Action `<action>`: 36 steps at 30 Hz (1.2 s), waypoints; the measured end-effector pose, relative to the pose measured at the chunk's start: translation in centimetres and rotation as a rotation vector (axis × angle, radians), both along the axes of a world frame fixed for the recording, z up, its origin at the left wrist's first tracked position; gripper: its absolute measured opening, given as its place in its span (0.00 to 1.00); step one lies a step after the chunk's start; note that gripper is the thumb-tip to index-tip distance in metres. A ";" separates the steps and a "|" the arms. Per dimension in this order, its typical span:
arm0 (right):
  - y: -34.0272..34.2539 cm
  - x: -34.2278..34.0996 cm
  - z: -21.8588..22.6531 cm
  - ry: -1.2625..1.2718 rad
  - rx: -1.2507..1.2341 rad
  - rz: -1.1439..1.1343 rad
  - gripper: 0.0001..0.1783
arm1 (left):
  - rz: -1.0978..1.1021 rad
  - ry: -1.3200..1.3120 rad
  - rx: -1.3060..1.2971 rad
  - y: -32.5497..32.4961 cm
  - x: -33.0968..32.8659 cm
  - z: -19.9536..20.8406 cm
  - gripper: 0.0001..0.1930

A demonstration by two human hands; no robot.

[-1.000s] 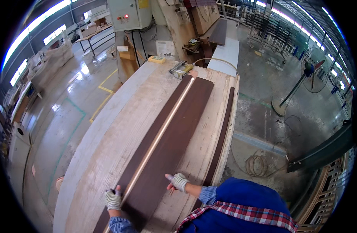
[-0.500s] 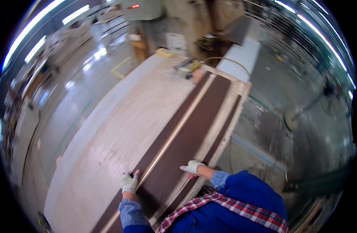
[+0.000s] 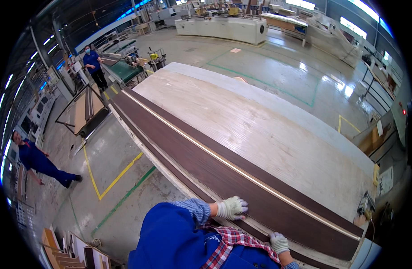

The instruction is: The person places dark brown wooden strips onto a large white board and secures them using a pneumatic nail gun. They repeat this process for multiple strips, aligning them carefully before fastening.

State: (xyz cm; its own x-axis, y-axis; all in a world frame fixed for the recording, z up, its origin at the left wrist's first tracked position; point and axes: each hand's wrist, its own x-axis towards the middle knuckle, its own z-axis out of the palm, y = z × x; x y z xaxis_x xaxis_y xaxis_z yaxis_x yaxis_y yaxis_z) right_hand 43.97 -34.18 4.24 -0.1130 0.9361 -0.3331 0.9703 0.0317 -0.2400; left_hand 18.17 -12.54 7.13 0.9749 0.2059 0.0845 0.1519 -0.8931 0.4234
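A long dark brown wood-grain panel [image 3: 188, 157] lies lengthwise before me, with a thin shiny gold-coloured strip [image 3: 260, 183] running along it. My left hand [image 3: 233, 208], in a whitish knit glove, rests at the panel's near edge, fingers stretched out to the right. Also gloved, my right hand [image 3: 278, 242] touches the same edge further right, close to my body. Its fingers point away from me and hold nothing that shows. Beneath the panel is a large pale wooden tabletop [image 3: 242, 121].
A small metal tool [image 3: 365, 204] sits at the table's right end. Two people in dark blue stand at left, one person [image 3: 93, 62] beside a green-topped conveyor, another person [image 3: 38, 157] nearer. A low cart [image 3: 87, 110] carries brown boards. A white machine [image 3: 221, 29] stands far back.
My view has swung left, bringing two people and the hall's other side into sight. My left hand has come from beside the gold-coloured strip to the near edge; both hands are there now.
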 end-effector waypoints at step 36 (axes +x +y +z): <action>-11.1 26.6 1.2 -0.305 0.283 -1.085 0.37 | 0.277 0.181 0.327 7.5 -0.7 6.4 0.24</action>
